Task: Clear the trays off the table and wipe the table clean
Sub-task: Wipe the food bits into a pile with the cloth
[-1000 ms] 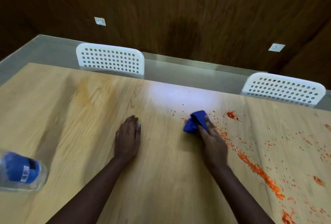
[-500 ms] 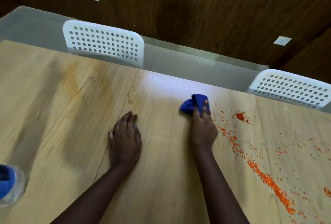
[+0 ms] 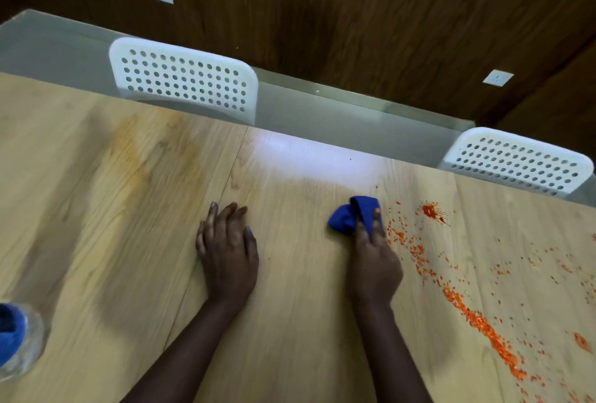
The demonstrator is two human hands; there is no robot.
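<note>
From the head camera, the wooden counter (image 3: 290,322) fills the lower frame, its far edge running from 9 o'clock down toward 3 o'clock. The left hand (image 3: 227,249) lies flat near the centre, palm down, fingers straight and together, grasping nothing. At about 2 o'clock from it, well apart, the right hand (image 3: 374,260) presses a bunched blue cloth (image 3: 350,218) onto the counter, its fingers laid over the cloth and a fold showing between them.

Just beside the cloth at 3 o'clock begins a scatter of orange crumbs (image 3: 477,322), which thickens into a band running toward 5 o'clock and reaches the lower right edge of the frame. A red splat (image 3: 432,211) sits at 3 o'clock from the cloth, near the far edge. Bare wood lies between the two hands and out toward 9 o'clock, where a faint yellowish stain (image 3: 132,151) shows.

At 8 o'clock, cut by the frame edge, stands a clear container with blue inside (image 3: 16,338). Beyond the far edge, two white perforated chair backs (image 3: 183,80) rise, one at 11 o'clock, the other at 2 o'clock.
</note>
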